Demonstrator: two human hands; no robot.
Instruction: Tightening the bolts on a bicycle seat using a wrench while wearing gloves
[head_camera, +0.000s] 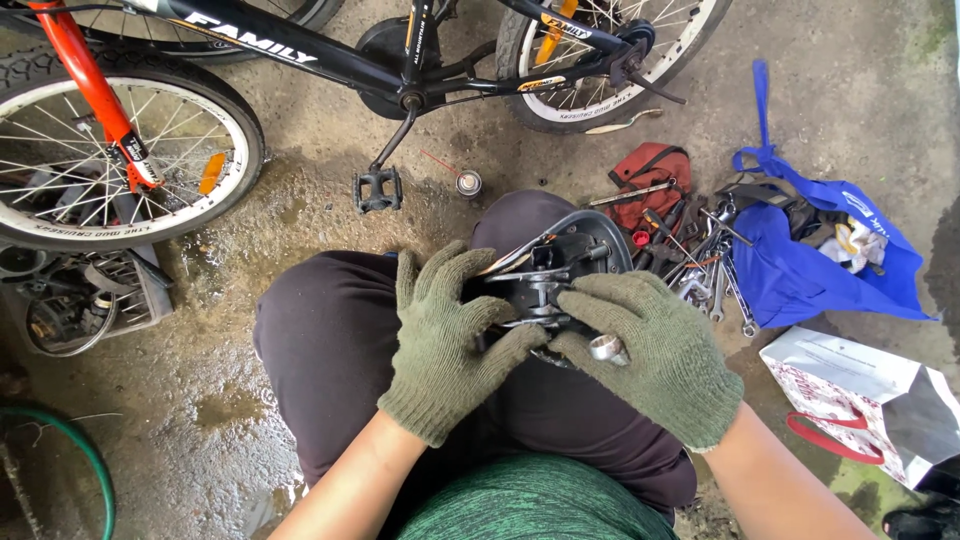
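Nearby, blue bag (800, 280) w/ rags, spanners (715, 275) beside; hands on saddle (560, 265).

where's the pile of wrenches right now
In the head view the pile of wrenches lies on the concrete floor at right, between the red pouch and blue bag.

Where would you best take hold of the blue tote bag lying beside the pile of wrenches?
Probably by the long strap of the blue tote bag. It stretches flat across the concrete, away from the person and clear of the wrenches and the bag's contents. Come from above at the far end; the slumped, open body offers no firm grip.
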